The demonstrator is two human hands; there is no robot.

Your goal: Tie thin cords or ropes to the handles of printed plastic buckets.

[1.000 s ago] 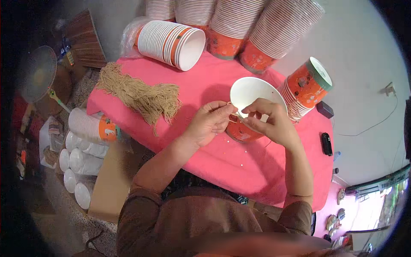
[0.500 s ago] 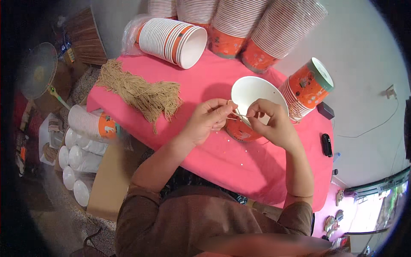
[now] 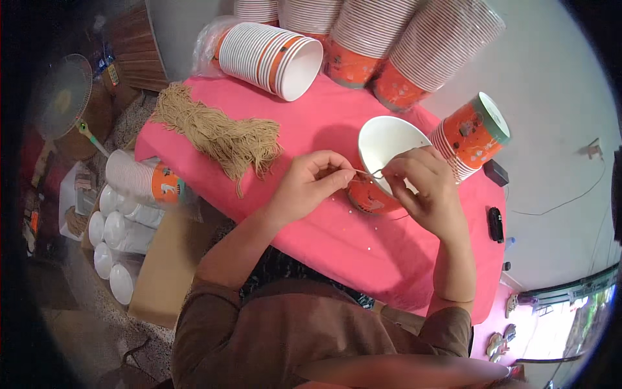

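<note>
While the cup (image 3: 379,162) lies tilted on the pink table (image 3: 324,240) with its white mouth toward twelve o'clock, the left hand (image 3: 308,185) pinches a thin string (image 3: 363,172) at the rim, apparently to keep it taut. At three o'clock of it, the right hand (image 3: 424,188) steadies the cup, fingertips closed on a small hook-like piece. Tan cord (image 3: 220,133) waits at ten o'clock, within reach.

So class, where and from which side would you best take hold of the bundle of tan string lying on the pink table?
Probably across the middle of the bundle of tan string, pinching from above. It lies flat and free on the pink table, running lengthwise from the far left corner toward the left hand; its near end is frayed and loose.
</note>
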